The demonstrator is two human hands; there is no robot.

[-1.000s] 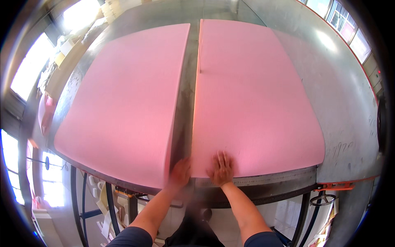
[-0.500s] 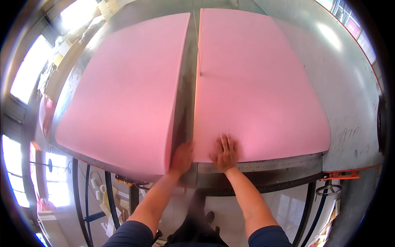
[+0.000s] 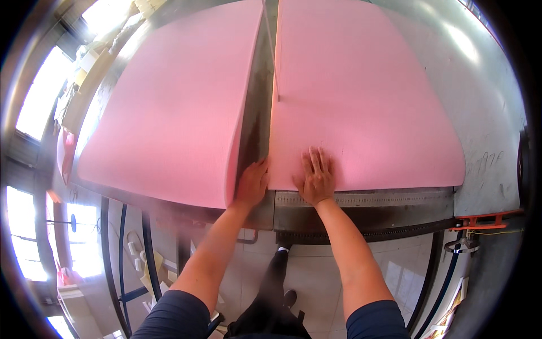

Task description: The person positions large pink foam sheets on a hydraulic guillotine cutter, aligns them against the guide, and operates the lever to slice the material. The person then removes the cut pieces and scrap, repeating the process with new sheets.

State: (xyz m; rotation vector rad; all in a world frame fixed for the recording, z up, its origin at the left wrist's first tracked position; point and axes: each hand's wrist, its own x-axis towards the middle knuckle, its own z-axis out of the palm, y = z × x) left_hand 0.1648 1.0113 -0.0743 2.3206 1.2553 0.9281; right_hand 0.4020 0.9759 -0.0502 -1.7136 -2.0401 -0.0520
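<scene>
Two large pink foam sheets lie side by side with a dark gap between them. On the right foam sheet, my right hand rests flat near the near edge, fingers spread and stretched out. My left hand is in the gap, its fingers against the left side of that same sheet. It grips nothing visible. The left foam sheet has a slightly lifted inner edge beside my left wrist. A thin upright rod or blade comes down at the right sheet's inner edge, beyond my hands.
The sheets lie on a grey metal table. Along its front runs a ruler strip, with an orange-red bracket at the right. Dark table legs and scraps are below. Pale offcuts are stacked at the far left.
The table's front edge, both sheets and my hands have moved forward, away from me. The upright rod now stands closer to the right sheet's near edge. One leg has stepped forward.
</scene>
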